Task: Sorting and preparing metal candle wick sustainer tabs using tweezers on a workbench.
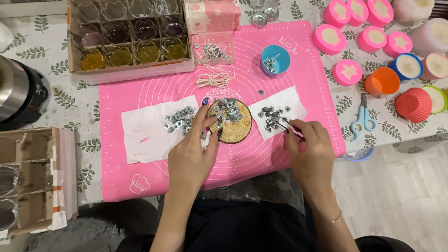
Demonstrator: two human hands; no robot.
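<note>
A round wooden slice (232, 127) lies on the pink silicone mat (261, 158), with several small metal wick tabs (227, 110) piled on it. My left hand (193, 151) rests at its left edge, fingers spread and touching the slice. My right hand (310, 149) grips thin tweezers (287, 125), their tips reaching into the metal tabs on the right white tissue (291, 100). More tabs (178, 120) lie on the left white tissue (144, 135).
A cardboard box of glass jars (128, 39) stands at the back left, with a coil of wick string (213, 77) and a blue cup (275, 59) behind the slice. Silicone cups and candles (382, 51) crowd the right; blue scissors (363, 119) lie there.
</note>
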